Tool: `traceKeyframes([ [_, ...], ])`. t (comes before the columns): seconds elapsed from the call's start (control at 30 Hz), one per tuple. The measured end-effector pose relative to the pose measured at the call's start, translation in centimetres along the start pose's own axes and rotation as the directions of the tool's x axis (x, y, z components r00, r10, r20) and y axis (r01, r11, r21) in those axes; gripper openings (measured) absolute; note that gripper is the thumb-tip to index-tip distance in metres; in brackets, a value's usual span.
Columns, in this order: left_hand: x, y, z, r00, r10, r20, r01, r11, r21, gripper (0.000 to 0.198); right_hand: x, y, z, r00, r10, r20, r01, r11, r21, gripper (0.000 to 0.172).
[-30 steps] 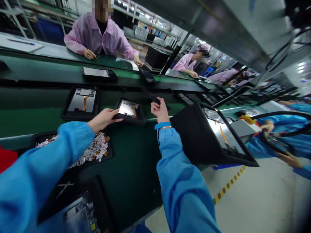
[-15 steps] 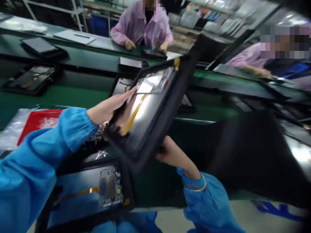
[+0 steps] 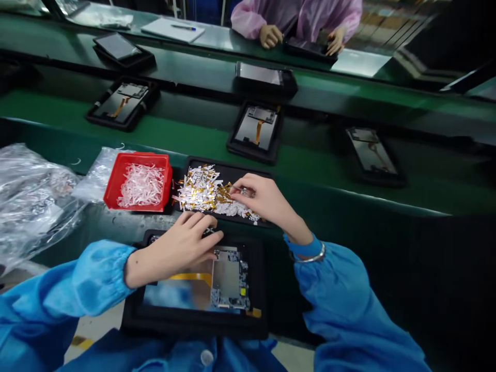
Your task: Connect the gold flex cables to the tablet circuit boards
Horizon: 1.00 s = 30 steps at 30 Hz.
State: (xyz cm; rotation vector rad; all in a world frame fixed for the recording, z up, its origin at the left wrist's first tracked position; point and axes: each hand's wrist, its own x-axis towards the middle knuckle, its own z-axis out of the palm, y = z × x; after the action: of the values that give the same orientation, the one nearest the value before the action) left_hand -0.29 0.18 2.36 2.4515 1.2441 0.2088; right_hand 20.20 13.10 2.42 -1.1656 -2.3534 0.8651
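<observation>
My right hand [image 3: 267, 199] reaches over a black tray [image 3: 191, 161] filled with a pile of small white and gold flex cables [image 3: 203, 188]. Its thumb and fingers are pinched together at the pile's right side; what lies between them is too small to make out. My left hand [image 3: 184, 248] hovers over the near tablet with fingers loosely bent and apart, nothing visible in it. That opened tablet [image 3: 227, 279] lies in a black foam frame [image 3: 256, 323] right in front of me, showing its circuit board and an orange ribbon. The hand hides part of its upper left.
A red bin [image 3: 168, 181] of whitish strips stands left of the tray, beside clear plastic bags [image 3: 34, 191]. More opened tablets [image 3: 256, 126] in foam frames lie on the green conveyor [image 3: 186, 132]. A person in pink [image 3: 298, 15] works across the line.
The tablet I held up in both hands is out of them. My left hand has come down over the near tablet; my right hand has moved to the cable pile. The view has shifted.
</observation>
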Motion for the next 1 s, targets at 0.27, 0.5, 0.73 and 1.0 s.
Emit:
traceKeyframes([
  [0.27, -1.2, -2.0, -0.8, 0.973, 0.061, -0.221, -0.044, 0.996, 0.082, 0.019, 5.7, 0.4, 2.1, 1.000, 0.007, 0.011, -0.007, 1.000, 0.003, 0.008],
  [0.5, -1.6, -2.6, -1.6, 0.952, 0.049, -0.301, -0.033, 0.998, 0.057, 0.016, 7.2, -0.1, 2.7, 1.000, -0.011, -0.020, 0.013, 0.996, 0.092, 0.010],
  [0.73, -1.5, -2.6, -1.9, 0.942, 0.034, -0.333, -0.033, 0.999, 0.010, 0.015, 8.1, -0.9, 4.0, 1.000, 0.019, 0.024, -0.025, 0.959, 0.283, 0.009],
  [1.0, 0.9, -2.9, -3.0, 0.879, -0.080, -0.470, -0.048, 0.966, -0.255, 0.012, 2.2, -3.5, 0.2, 0.980, 0.100, 0.169, -0.191, 0.696, 0.692, 0.022],
])
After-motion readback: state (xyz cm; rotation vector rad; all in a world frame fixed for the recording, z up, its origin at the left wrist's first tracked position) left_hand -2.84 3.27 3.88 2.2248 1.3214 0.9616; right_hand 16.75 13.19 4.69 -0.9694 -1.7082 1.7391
